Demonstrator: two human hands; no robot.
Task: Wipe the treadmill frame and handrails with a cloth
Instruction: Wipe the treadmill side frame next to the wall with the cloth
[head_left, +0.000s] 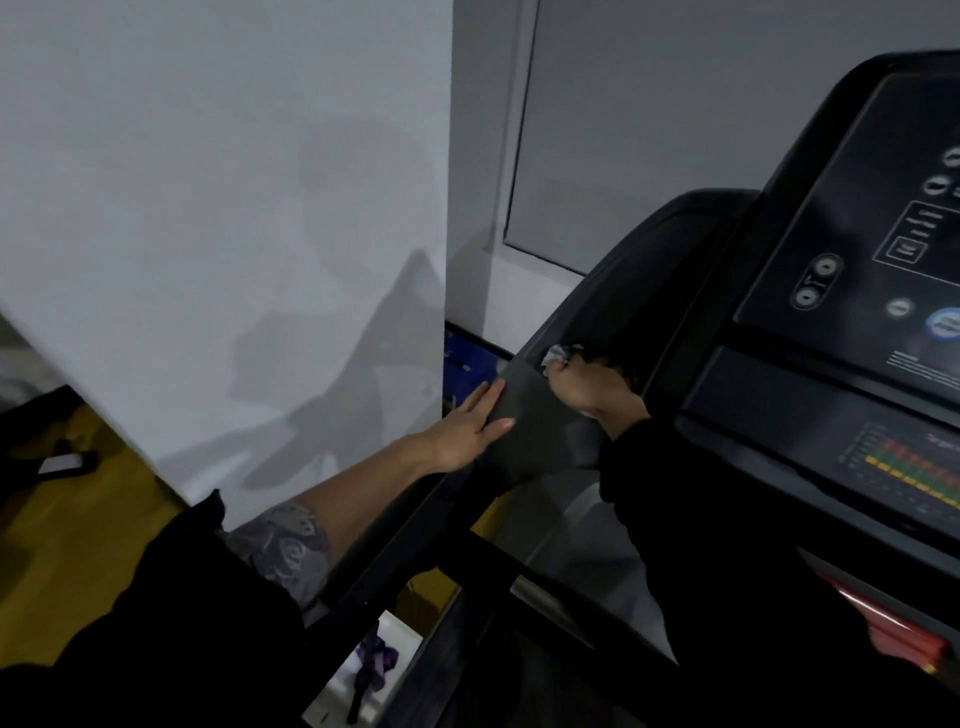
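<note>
Pale wall behind; left hand flat on matte handrail, right hand grips seemingly crumpled cloth.

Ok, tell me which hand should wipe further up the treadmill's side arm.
Right, probably. The right hand grips the cloth against the treadmill frame, with the side arm rising just ahead; the left hand lies flat on the frame's outer edge, holding nothing.

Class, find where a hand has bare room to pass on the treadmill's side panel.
Bare: the side panel between left hand and right hand, and above the cloth up to the console. Crowded: around the gripped cloth.
</note>
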